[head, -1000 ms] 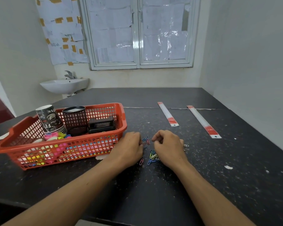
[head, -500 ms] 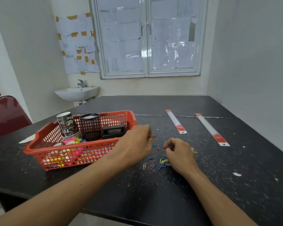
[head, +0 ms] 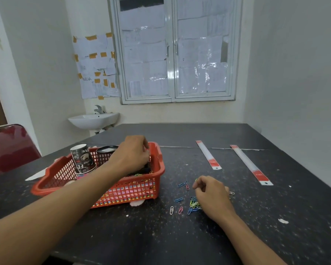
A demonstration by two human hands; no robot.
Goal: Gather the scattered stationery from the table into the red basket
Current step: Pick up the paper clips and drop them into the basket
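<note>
Mid-gather, at the drop-off of a batch of paper clips [head: 193, 204]. Over the right end of the red basket [head: 160, 167], left hand [head: 130, 155], fingers bunched and pointing down inside the rim, above a dark item on the basket floor. Grip there impossible to read, clenched on clips or released, hidden behind the back of the hand. A few coloured clips visible inside the basket near its front right corner, with a printed paper cup [head: 82, 159], a black mesh pen pot [head: 103, 155] and small bright items behind the front lattice. Down on the tabletop [head: 141, 236], just right of the basket, right hand [head: 212, 196] resting over the main heap of clips, fingers curled, grip apparently pinched on one greenish clip at the fingertips. Loose clips around the heap: some toward the basket, a white and a pink on the near side, one white beyond the hand. Farther back, well apart from the clips, two long white strips with red ends [head: 208, 157] [head: 250, 164], side by side, probably rulers, neither touched. Judging by the basket's contents, much of the task done, with clips and both strips remaining. Next, likely: empty the left hand well inside the basket, then go to the heap and take several clips at once, not singly. Calls for fingertip care, given thin wire lying flat on a hard surface, easy to push away and small enough to slip through the lattice.
</note>
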